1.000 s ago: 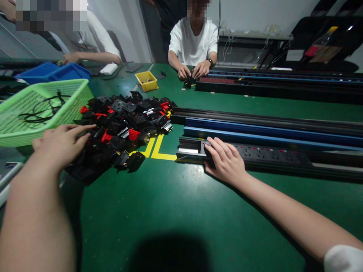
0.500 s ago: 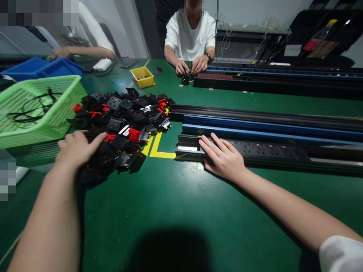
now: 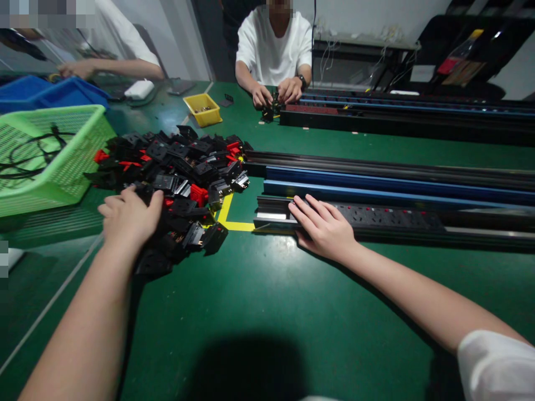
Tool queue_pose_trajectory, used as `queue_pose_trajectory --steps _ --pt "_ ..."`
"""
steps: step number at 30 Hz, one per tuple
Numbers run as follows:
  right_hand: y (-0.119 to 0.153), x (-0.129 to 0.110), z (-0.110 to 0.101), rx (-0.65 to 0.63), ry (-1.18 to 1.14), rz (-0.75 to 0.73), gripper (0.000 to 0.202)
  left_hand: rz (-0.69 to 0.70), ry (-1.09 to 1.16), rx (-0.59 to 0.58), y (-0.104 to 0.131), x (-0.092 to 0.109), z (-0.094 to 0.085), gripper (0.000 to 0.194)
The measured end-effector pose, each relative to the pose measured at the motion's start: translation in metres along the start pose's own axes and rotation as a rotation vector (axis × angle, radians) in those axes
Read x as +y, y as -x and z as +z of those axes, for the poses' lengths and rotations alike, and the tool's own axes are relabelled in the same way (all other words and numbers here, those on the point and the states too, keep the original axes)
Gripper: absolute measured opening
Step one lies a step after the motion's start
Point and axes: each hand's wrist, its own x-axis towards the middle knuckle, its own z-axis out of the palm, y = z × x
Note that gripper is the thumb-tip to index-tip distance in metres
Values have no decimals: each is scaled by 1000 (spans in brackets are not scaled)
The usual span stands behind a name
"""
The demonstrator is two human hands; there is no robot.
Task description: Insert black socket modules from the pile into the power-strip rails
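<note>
My left hand (image 3: 131,218) lies against the near left side of a heap of black and red socket modules (image 3: 184,161); its thumb is apart from the fingers, and the fingertips are partly hidden behind the hand. My right hand (image 3: 326,228) rests flat, fingers stretched, on the left part of a black rail (image 3: 271,214). A row of black socket modules (image 3: 388,218) with small red parts sits in that rail, to the right of the hand. Behind it lie blue rails (image 3: 355,186) and further black rails (image 3: 334,161).
A green basket (image 3: 79,161) with a black cable stands at left, blue bins (image 3: 71,96) behind it. A yellow bin (image 3: 203,109) is beyond the heap. Across the green table, a person (image 3: 276,50) handles small parts beside long rails (image 3: 397,125). Another person's arm (image 3: 121,68) is at upper left.
My left hand has moved right, pushing into the heap, and the heap's near modules have shifted right. My right hand stays on the rail. The whole view has shifted slightly.
</note>
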Motion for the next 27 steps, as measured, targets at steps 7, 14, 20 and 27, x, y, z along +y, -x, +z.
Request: queue_pose_trajectory --steps 7,14,20,27 --pt "1 0 1 -7 -20 1 69 149 -106 187 20 26 -9 95" --pt "0 0 -3 -37 0 -15 65 773 -253 11 55 50 -22 67" --pt "0 0 -2 -32 6 -16 64 856 -185 -145 64 43 6 110" --pt "1 0 0 -16 -2 -9 61 844 -289 -165 62 45 6 92"
